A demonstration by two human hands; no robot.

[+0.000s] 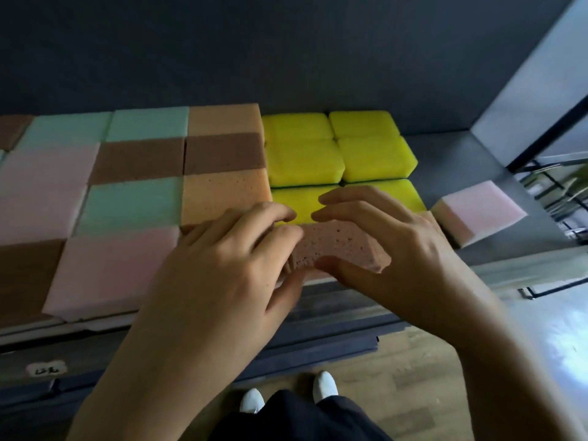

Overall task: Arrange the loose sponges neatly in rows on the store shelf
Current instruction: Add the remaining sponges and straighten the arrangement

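Left hand [222, 265] and right hand [391, 243] each grasp an end of the brown-pink sponge [337, 243] at the shelf's [471, 173] front edge, touching the yellow sponges [305, 160]. They are likely squaring it into the row. A loose pink sponge [480, 211] lies askew near the same edge, further right.

Both hands, left hand [222, 265] and right hand [381, 243], grip a pink sponge [337, 243] just before the yellow sponges [337, 151].
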